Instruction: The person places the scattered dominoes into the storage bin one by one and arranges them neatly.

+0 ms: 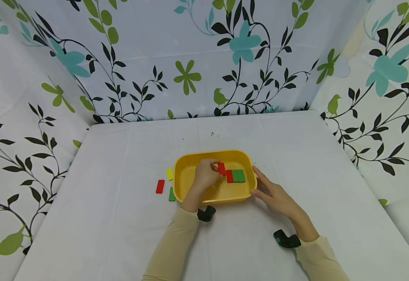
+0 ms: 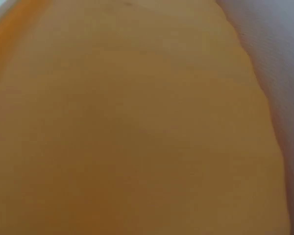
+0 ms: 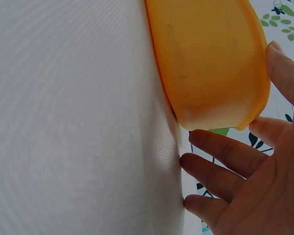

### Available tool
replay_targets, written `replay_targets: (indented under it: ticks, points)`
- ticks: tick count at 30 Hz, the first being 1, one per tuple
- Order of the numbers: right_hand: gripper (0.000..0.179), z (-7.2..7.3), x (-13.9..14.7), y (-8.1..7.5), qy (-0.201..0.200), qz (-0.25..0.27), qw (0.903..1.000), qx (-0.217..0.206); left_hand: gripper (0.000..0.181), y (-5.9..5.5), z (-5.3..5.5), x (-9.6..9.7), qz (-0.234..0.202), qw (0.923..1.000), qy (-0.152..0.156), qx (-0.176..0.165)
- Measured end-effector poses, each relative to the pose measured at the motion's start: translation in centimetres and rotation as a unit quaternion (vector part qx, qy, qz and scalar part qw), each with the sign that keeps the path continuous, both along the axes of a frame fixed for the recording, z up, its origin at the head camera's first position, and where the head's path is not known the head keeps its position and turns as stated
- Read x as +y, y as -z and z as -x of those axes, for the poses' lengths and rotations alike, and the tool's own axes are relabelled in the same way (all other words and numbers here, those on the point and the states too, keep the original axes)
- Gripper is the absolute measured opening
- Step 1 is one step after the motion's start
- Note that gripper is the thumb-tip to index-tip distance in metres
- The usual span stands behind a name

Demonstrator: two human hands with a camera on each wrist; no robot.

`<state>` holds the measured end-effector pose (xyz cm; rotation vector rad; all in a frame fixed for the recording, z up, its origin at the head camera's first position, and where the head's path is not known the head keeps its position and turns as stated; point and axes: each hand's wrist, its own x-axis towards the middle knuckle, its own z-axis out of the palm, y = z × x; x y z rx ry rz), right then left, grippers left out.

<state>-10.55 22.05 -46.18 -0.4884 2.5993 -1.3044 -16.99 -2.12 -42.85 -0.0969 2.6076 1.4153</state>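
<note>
My left hand reaches over the near wall of a yellow plastic tray and pinches a red rectangular tile between thumb and fingers. Just right of that tile, another red tile and two green tiles lie side by side on the tray floor. At the tray's right end, my right hand touches the rim with thumb and index finger. Its fingers are spread and fairly straight in the right wrist view. The tray's side fills most of the left wrist view, blurred.
Left of the tray, a yellow tile, a red tile and a green tile lie on the white tablecloth. Patterned curtains hang behind the table and along both sides.
</note>
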Motion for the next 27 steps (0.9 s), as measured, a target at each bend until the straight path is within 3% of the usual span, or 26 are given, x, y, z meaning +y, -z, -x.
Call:
replay_targets:
  ticks: [6,27]
  points:
    - [0.076,-0.05,-0.08,-0.11,0.001,0.006,1.0,-0.003,0.047,0.39,-0.02,0.26,0.015,0.9996,0.018,-0.013]
    - [0.075,-0.06,-0.09,-0.04,0.003,0.001,1.0,-0.003,0.046,0.84,-0.31,0.57,0.064,0.9973,0.023,-0.028]
